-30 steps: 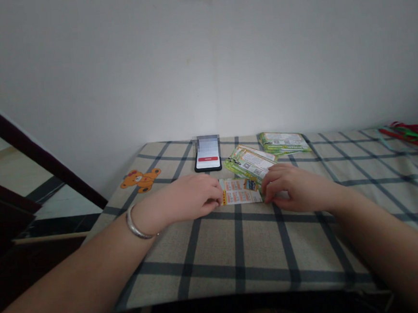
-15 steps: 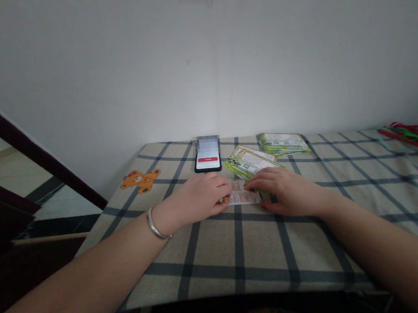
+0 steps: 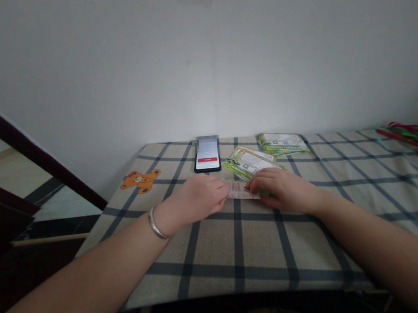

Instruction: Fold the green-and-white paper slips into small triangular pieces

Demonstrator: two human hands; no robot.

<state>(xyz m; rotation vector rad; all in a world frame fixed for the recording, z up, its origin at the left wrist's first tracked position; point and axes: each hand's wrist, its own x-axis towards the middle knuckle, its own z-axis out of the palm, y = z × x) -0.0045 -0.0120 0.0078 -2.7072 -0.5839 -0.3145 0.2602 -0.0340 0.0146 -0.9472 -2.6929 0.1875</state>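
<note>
A small printed card (image 3: 238,190), white with orange print, lies low over the cloth between my hands. My left hand (image 3: 205,195) pinches its left end, fingers drawn together. At the right end, my right hand (image 3: 277,188) has its fingers curled around the card, thumb underneath or in front; the fingers cover that part of it. Just beyond the right hand is a fanned group of green-and-white cards (image 3: 255,161), close to the fingers. Farther back sits a thicker stack of similar cards (image 3: 283,142).
A phone (image 3: 207,162) with a lit screen lies behind my left hand. An orange bear picture (image 3: 140,181) is on the checked tablecloth (image 3: 216,242) at left. Red and green straps (image 3: 415,138) lie at far right. A wall (image 3: 202,70) stands behind the table.
My left fingers have closed tighter on the card's left end, and my right fingers and thumb have drawn in. The card's near edge has risen or bent slightly away from me.
</note>
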